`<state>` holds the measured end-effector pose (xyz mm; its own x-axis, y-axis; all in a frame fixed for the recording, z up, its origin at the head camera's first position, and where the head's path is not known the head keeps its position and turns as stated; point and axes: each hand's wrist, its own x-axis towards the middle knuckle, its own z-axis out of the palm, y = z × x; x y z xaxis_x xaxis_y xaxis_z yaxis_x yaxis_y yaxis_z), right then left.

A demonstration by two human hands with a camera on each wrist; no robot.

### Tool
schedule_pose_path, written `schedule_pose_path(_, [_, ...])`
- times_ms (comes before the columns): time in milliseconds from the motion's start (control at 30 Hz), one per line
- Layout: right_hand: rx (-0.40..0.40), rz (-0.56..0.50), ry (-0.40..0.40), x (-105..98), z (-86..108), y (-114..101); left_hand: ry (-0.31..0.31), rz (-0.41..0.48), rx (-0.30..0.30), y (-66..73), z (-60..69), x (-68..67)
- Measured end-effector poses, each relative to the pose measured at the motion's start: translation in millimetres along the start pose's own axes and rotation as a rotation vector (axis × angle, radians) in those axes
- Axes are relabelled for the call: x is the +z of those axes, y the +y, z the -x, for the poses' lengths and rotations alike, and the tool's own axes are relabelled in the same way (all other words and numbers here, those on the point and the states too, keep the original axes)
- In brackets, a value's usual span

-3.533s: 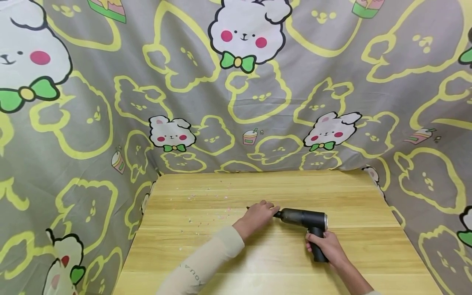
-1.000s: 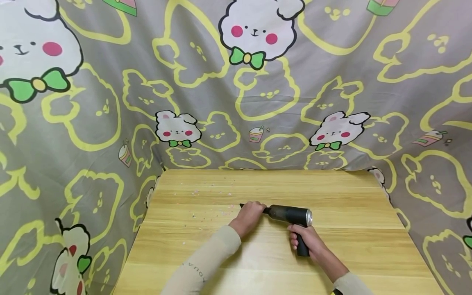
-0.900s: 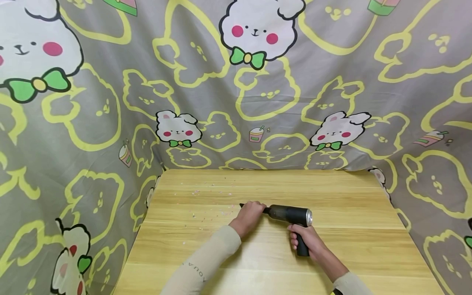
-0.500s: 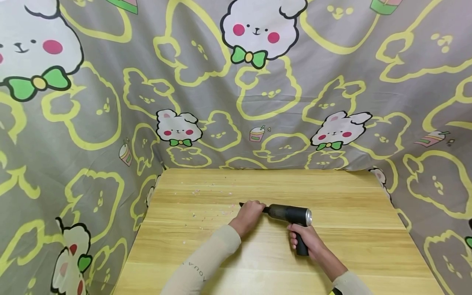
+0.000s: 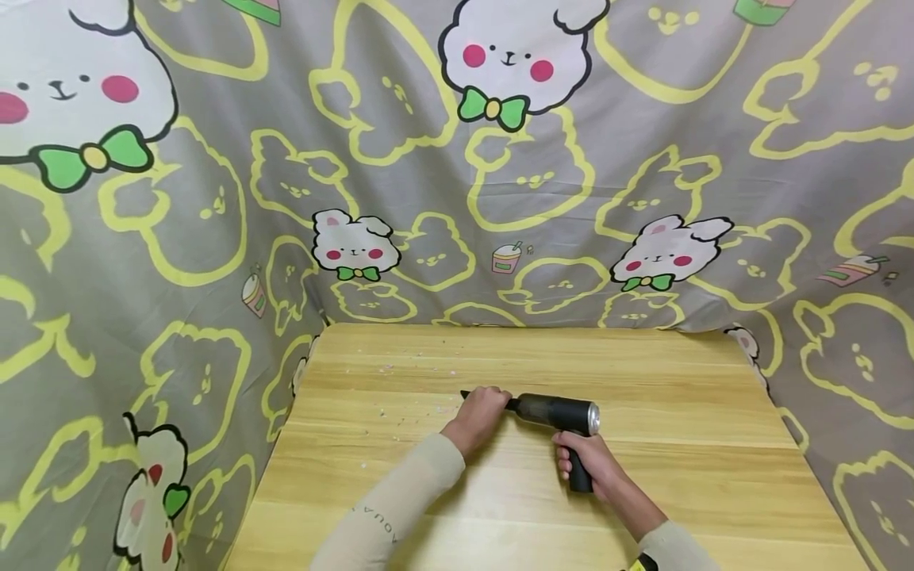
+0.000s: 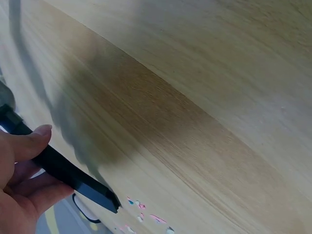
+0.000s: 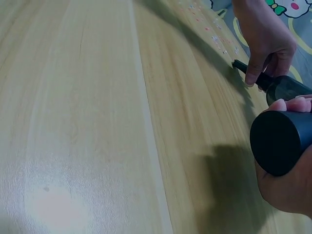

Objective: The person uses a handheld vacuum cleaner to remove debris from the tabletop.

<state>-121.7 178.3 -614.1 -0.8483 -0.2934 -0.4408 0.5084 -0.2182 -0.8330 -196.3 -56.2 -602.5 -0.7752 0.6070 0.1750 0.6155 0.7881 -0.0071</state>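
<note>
A black handheld vacuum (image 5: 553,411) with a pistol grip and a long flat nozzle (image 6: 78,178) lies level, its tip pointing left. My right hand (image 5: 593,461) is wrapped round the grip, whose round black base (image 7: 277,143) faces the right wrist view. The left hand (image 5: 480,419) pinches the nozzle between thumb and fingers, also seen in the left wrist view, where the hand (image 6: 22,178) leaves the tip bare. Small pink, white and blue scraps (image 6: 158,219) lie on the wood just past the tip; more scraps (image 5: 389,367) are scattered to the left.
The light wooden table (image 5: 643,523) spreads under both arms. Patterned grey cloth (image 5: 428,182) hangs behind it and along both sides. A yellow and black item (image 5: 643,562) shows at the right sleeve.
Since the oldest frame, both hands and the vacuum have shifted left over the table, the tip now closer to the scraps. In the last second the head view has turned slightly; the grips are unchanged.
</note>
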Motion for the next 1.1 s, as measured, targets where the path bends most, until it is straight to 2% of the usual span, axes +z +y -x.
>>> schedule_pose_path(467, [0.018, -0.009, -0.005, 5.5, -4.4, 6.5, 0.0, 0.014, -0.018, -2.5, 9.0, -1.5])
schedule_pose_path(800, [0.035, -0.009, -0.001, 9.3, -4.5, 10.6, -0.005, -0.014, -0.037, -2.6, 15.9, -1.4])
schedule_pose_path(1100, [0.035, -0.008, -0.029, 14.5, 0.2, 14.0, 0.006, -0.039, -0.028, -2.6, 24.6, -3.3])
